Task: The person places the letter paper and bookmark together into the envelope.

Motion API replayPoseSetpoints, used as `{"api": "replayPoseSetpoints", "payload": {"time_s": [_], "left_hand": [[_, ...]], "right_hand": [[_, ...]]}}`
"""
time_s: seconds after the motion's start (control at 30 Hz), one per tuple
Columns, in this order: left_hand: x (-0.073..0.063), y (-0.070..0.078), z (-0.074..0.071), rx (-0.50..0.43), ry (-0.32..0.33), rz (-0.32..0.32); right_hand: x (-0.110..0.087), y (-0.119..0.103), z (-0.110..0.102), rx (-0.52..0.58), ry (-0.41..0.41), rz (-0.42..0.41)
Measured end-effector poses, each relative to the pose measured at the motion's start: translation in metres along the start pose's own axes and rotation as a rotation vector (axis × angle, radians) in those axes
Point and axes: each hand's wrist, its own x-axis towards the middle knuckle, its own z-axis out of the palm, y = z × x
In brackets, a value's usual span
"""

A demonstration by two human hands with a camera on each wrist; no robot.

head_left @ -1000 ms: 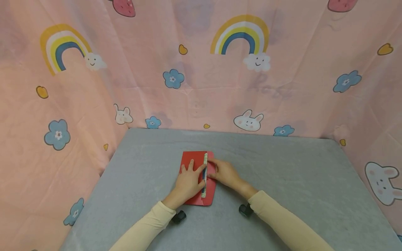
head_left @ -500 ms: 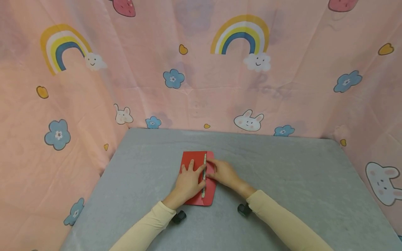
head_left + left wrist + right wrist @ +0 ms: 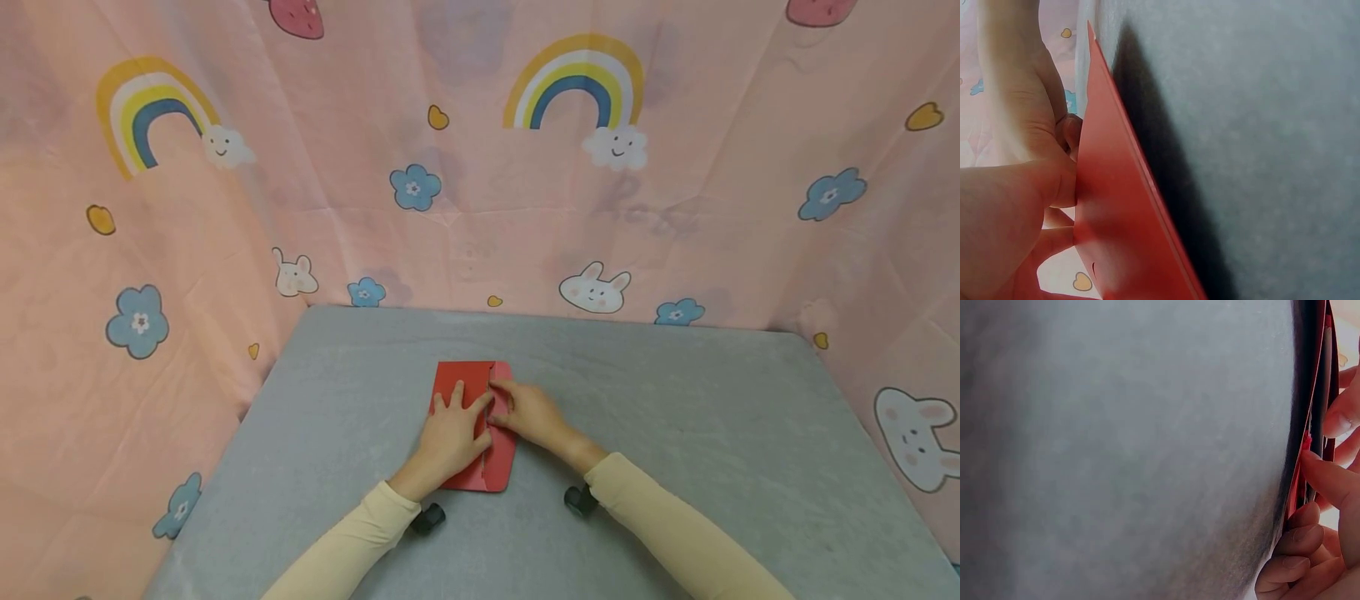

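A red paper envelope [image 3: 468, 375] lies on the grey table in the head view, its lighter flap [image 3: 501, 467] turned out to the right. My left hand [image 3: 444, 440] rests on the envelope with fingers spread. At the right-hand opening, my right hand [image 3: 536, 418] holds its bent index finger and thumb against the edge of a printed paper slip [image 3: 486, 450]. Only a thin line of the slip shows; the envelope covers the rest. In the right wrist view, the other fingers [image 3: 1297, 540] of the right hand are curled beside the flap.
A grey cloth-covered table [image 3: 675, 417] extends on all sides of the envelope. A pink printed curtain [image 3: 480, 242] hangs behind and along both sides. Black wrist cameras [image 3: 429, 518] sit under the cream sleeves [image 3: 675, 529].
The printed slip has slid left into the envelope, from a wide visible strip to a thin line. My right hand has moved slightly left with it; the left hand has stayed put.
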Motion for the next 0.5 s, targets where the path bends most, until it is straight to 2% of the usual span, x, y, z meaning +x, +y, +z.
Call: {"api": "replayPoseSetpoints", "payload": {"time_s": [0.5], "left_hand": [[0.0007,-0.0008,0.0003,0.004,-0.01,-0.009]], "right_hand": [[0.0016,-0.0012,0.0022,0.001,-0.015,-0.017]]}}
